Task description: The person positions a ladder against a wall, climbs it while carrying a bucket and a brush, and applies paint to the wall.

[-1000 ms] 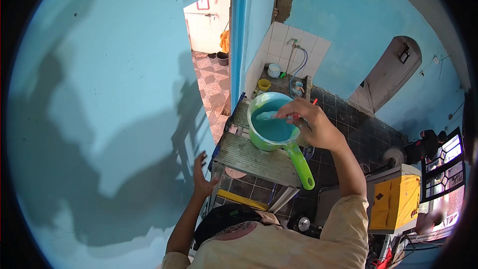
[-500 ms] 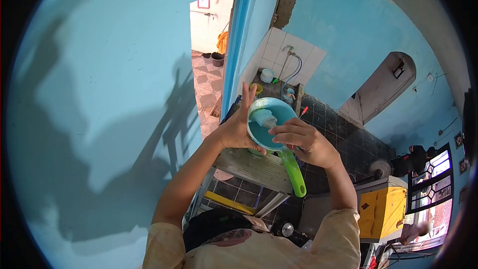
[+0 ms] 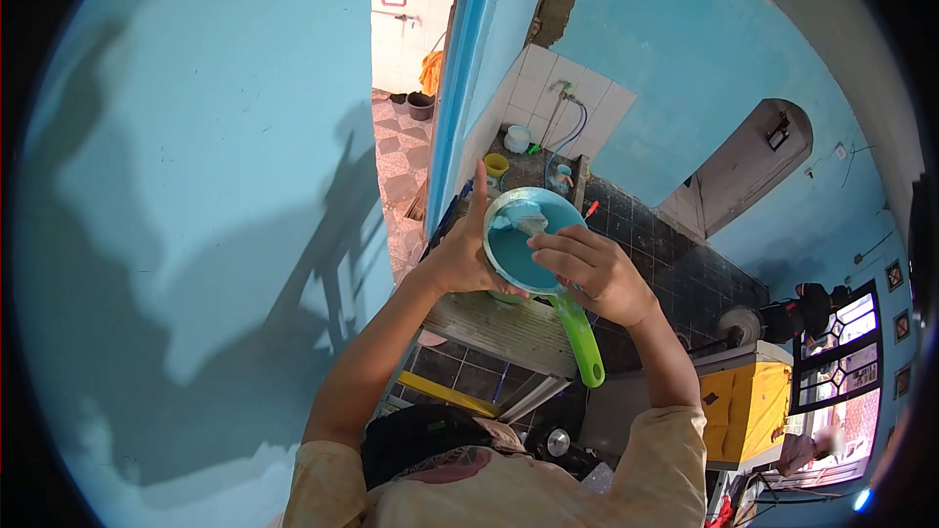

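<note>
A round pot of light blue paint (image 3: 523,259) with a green handle (image 3: 579,337) is held above a step of a metal ladder (image 3: 469,328). My left hand (image 3: 469,249) grips the pot's left side, with one finger raised along the rim and the others partly hidden beneath. Over the pot's right edge, the fingers of my right hand (image 3: 592,269) are closed on a paint-covered brush (image 3: 531,223). The brush's bristles rest against the inner upper-left wall of the pot. Its handle is mostly hidden by my fingers.
Light blue wall (image 3: 225,137) fills the left side, beside an open doorway (image 3: 401,166). Beyond the ladder are a tiled counter with a yellow bowl (image 3: 496,165) and a white tub (image 3: 517,139). A yellow-covered cabinet (image 3: 748,411) and a person (image 3: 804,452) appear at the right.
The brush in my right hand has moved slightly up inside the pot, against its wall. My left hand still supports the pot. The view has shifted a little.
</note>
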Tool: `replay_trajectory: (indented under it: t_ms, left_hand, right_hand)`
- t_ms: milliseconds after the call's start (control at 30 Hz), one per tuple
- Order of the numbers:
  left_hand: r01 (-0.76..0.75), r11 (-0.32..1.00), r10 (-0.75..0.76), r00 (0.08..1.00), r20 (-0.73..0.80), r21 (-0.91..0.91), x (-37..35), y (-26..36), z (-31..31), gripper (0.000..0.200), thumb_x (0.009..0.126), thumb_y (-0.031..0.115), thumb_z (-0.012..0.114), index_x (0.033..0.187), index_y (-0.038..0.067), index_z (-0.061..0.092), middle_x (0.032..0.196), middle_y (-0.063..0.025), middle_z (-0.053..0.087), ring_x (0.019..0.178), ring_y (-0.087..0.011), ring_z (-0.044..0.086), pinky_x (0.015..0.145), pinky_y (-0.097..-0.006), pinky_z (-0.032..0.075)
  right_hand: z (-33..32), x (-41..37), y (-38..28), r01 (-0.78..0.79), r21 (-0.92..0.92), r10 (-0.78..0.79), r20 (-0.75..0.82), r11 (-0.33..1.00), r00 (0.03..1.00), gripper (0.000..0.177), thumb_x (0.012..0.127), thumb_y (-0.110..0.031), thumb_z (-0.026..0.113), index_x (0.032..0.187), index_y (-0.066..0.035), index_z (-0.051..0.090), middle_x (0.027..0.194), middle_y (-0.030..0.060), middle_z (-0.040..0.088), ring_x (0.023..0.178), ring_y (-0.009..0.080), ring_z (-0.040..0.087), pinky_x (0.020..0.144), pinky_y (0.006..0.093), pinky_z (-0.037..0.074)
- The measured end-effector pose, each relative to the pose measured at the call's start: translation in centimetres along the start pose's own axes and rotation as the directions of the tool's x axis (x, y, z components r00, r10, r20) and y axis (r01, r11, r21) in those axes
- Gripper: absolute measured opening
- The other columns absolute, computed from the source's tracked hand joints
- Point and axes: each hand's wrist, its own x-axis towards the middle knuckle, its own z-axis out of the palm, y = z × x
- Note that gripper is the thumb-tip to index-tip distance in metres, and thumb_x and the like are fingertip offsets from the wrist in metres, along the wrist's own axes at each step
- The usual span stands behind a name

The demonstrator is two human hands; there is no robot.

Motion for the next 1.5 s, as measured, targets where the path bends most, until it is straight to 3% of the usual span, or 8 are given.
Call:
replay_trajectory:
  t_ms: [300,533,667,700,833,1100,1333,1500]
  left_hand:
    - [0.053,0.997,-0.054,0.999,-0.009,-0.063,-0.1,-0.3,0.4,0.158,0.039,0.033,0.093,0.136,0.012,-0.031,0.126,-0.0154,0.046,0.119,-0.0303,0.044,0.105,-0.0423,0.028]
    - [-0.016,1.0,0.016,1.0,-0.001,0.014,0.0,-0.3,0.3,0.153,0.046,0.036,0.09,0.133,0.009,-0.034,0.125,-0.0192,0.05,0.117,-0.0323,0.049,0.103,-0.0414,0.034]
    - [0.047,0.999,-0.047,0.999,0.007,0.012,-0.1,0.2,0.1,0.153,0.047,0.036,0.09,0.132,0.008,-0.034,0.123,-0.019,0.052,0.115,-0.0327,0.05,0.102,-0.0412,0.035]
    - [0.016,1.0,-0.016,1.0,0.003,0.02,-0.1,0.0,0.1,0.153,0.048,0.036,0.09,0.132,0.008,-0.034,0.123,-0.0192,0.051,0.115,-0.0327,0.05,0.102,-0.0411,0.035]
    - [0.007,0.998,-0.008,0.999,-0.032,-0.057,-0.2,-0.5,0.4,0.157,0.043,0.037,0.091,0.132,0.007,-0.034,0.121,-0.017,0.049,0.114,-0.0305,0.048,0.102,-0.0408,0.032]
    - [0.015,1.0,-0.015,1.0,-0.011,-0.005,-0.2,-0.3,0.1,0.154,0.048,0.036,0.09,0.13,0.007,-0.037,0.125,-0.0219,0.048,0.118,-0.033,0.048,0.103,-0.0414,0.034]
    - [0.019,0.999,-0.02,1.0,0.014,0.043,0.0,0.2,0.4,0.155,0.047,0.039,0.089,0.127,0.008,-0.04,0.124,-0.0205,0.05,0.116,-0.0334,0.049,0.103,-0.0419,0.034]
    - [0.06,0.997,-0.061,0.998,0.024,0.05,-0.1,0.2,0.2,0.156,0.046,0.04,0.089,0.128,0.008,-0.04,0.122,-0.0194,0.051,0.115,-0.0331,0.05,0.103,-0.0419,0.035]
  right_hand:
    - [0.6,-0.5,0.3,-0.139,0.12,0.159,-0.178,0.983,0.971,0.042,0.063,0.015,0.063,0.099,-0.004,0.053,0.105,0.013,0.061,0.092,0.0279,0.061,0.071,0.0345,0.053]
    - [-0.2,-0.3,-0.9,-0.305,0.148,0.338,-0.34,0.941,0.877,0.027,0.077,0.005,0.061,0.101,-0.003,0.053,0.098,0.0129,0.062,0.079,0.0213,0.063,0.065,0.0293,0.051]
    - [0.1,1.2,-1.3,-0.552,0.508,0.709,-0.183,0.661,0.68,0.016,0.085,-0.004,0.057,0.1,0.0,0.053,0.086,0.0125,0.062,0.07,0.0137,0.062,0.062,0.0253,0.051]
    - [0.3,1.6,-1.2,-0.56,0.633,0.782,-0.12,0.535,0.611,0.016,0.088,-0.007,0.055,0.1,0.002,0.052,0.083,0.0117,0.062,0.067,0.0124,0.062,0.06,0.0244,0.051]
    - [1.7,2.4,0.2,-0.45,0.733,0.77,-0.156,0.51,0.619,0.014,0.091,-0.01,0.05,0.097,0.003,0.049,0.085,0.0117,0.063,0.063,0.0126,0.061,0.058,0.0242,0.052]
    - [2.4,2.7,1.7,-0.282,0.936,0.878,-0.053,0.209,0.476,0.015,0.092,-0.014,0.048,0.097,0.0,0.049,0.085,0.0153,0.062,0.057,0.0155,0.058,0.052,0.0258,0.051]
    - [1.6,2.4,1.1,-0.27,0.937,0.889,-0.082,0.224,0.451,0.016,0.092,-0.016,0.049,0.095,0.0,0.049,0.085,0.015,0.062,0.055,0.0153,0.058,0.051,0.025,0.05]
    - [0.8,2.3,0.0,-0.385,0.835,0.852,-0.172,0.392,0.495,0.011,0.092,-0.011,0.049,0.094,0.0,0.048,0.083,0.0108,0.061,0.058,0.0121,0.057,0.053,0.0249,0.05]
